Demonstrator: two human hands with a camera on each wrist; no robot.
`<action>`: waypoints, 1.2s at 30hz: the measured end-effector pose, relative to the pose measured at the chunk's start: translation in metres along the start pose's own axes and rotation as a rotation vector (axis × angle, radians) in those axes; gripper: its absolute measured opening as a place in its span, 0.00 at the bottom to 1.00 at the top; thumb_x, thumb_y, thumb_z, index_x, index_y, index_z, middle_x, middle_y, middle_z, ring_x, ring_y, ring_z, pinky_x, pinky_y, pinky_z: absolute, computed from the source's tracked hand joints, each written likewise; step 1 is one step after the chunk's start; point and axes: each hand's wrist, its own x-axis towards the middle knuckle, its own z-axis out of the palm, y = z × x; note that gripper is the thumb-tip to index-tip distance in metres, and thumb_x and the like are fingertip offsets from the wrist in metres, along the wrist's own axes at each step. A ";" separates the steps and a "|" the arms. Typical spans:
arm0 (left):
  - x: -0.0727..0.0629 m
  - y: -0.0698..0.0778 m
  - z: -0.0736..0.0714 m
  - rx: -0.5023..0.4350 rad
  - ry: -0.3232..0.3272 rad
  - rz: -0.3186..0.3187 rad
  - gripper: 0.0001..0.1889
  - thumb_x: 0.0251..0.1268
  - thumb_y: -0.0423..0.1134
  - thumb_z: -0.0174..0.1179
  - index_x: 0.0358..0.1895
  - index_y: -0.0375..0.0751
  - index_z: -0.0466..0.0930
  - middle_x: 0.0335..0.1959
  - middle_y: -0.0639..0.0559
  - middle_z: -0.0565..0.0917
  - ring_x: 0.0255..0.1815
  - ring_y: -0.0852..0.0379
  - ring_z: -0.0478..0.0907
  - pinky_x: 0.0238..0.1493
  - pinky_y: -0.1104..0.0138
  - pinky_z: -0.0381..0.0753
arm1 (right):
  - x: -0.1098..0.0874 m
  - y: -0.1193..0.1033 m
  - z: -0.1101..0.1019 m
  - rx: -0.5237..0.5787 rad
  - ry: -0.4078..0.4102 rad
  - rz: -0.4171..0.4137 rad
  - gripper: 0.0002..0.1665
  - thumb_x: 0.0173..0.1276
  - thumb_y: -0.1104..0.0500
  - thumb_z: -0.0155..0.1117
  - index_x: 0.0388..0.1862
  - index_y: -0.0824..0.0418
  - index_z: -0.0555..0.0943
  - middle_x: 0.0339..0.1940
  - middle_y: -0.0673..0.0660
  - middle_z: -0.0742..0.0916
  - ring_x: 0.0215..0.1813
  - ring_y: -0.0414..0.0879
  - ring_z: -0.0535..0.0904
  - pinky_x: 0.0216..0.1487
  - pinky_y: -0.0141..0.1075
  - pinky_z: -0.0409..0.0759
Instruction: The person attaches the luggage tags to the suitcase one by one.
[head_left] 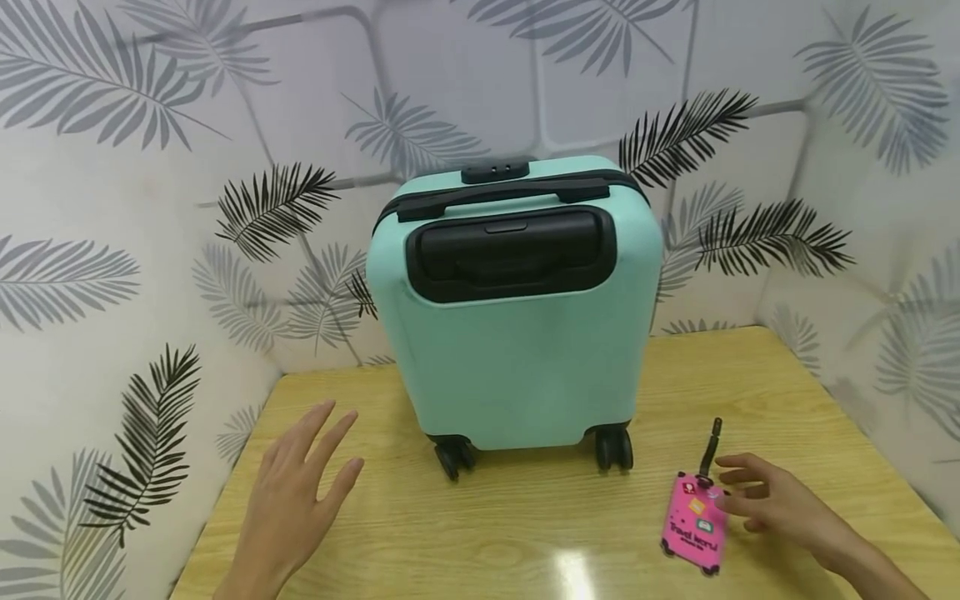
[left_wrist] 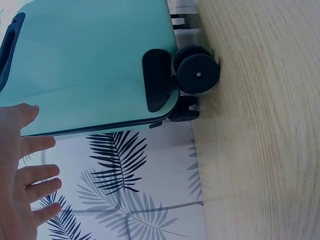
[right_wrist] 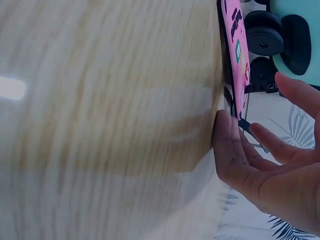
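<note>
A mint-green suitcase [head_left: 525,358] stands upright on its wheels, its black handle recess facing me. To its right on the table lies a pink luggage tag [head_left: 694,523] with colourful stickers, printed lettering and a black strap [head_left: 710,450]. My right hand [head_left: 776,504] is at the tag's right edge, fingers loosely bent. In the right wrist view its fingertips [right_wrist: 227,120] are close by the tag's strap end, thumb held apart; whether they touch cannot be told. My left hand [head_left: 296,492], fingers spread and empty, hovers left of the suitcase's lower corner.
The wooden table [head_left: 480,533] carries the suitcase and tag. Behind and at both sides rise walls with leaf-patterned covering [head_left: 285,100]. One black suitcase wheel [head_left: 613,448] stands between the suitcase body and the tag's side of the table.
</note>
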 end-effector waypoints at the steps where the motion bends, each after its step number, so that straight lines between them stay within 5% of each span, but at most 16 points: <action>1: 0.000 0.000 0.000 0.000 0.001 0.002 0.30 0.72 0.46 0.65 0.76 0.53 0.72 0.78 0.45 0.68 0.76 0.39 0.65 0.69 0.38 0.63 | 0.001 0.000 0.001 -0.007 0.004 0.005 0.42 0.77 0.54 0.66 0.76 0.77 0.60 0.68 0.81 0.73 0.62 0.66 0.80 0.44 0.43 0.87; 11: -0.002 0.003 0.001 0.018 0.003 0.015 0.29 0.72 0.46 0.65 0.75 0.53 0.73 0.76 0.44 0.70 0.74 0.39 0.67 0.68 0.38 0.65 | 0.017 0.001 0.011 -0.130 0.041 0.014 0.36 0.71 0.54 0.72 0.66 0.76 0.71 0.62 0.76 0.79 0.58 0.62 0.81 0.44 0.44 0.84; 19: 0.005 0.010 0.006 -0.046 -0.042 0.100 0.31 0.71 0.43 0.67 0.76 0.55 0.72 0.78 0.47 0.68 0.75 0.40 0.67 0.68 0.39 0.68 | 0.031 0.003 0.018 -0.241 0.063 -0.038 0.27 0.68 0.55 0.75 0.54 0.72 0.76 0.50 0.62 0.83 0.50 0.52 0.78 0.48 0.44 0.78; 26: 0.012 0.022 0.011 -0.083 -0.076 0.120 0.32 0.73 0.44 0.65 0.78 0.61 0.69 0.80 0.50 0.66 0.75 0.42 0.69 0.65 0.40 0.72 | 0.032 0.004 0.024 -0.247 0.106 -0.094 0.17 0.71 0.60 0.71 0.50 0.69 0.79 0.46 0.58 0.84 0.48 0.49 0.79 0.47 0.40 0.78; 36: 0.019 0.038 0.009 -0.173 -0.083 0.125 0.32 0.76 0.42 0.64 0.79 0.64 0.67 0.77 0.56 0.69 0.74 0.47 0.71 0.65 0.43 0.75 | 0.025 0.001 0.028 -0.173 0.153 -0.012 0.13 0.78 0.60 0.61 0.57 0.63 0.74 0.44 0.59 0.85 0.45 0.50 0.81 0.41 0.42 0.78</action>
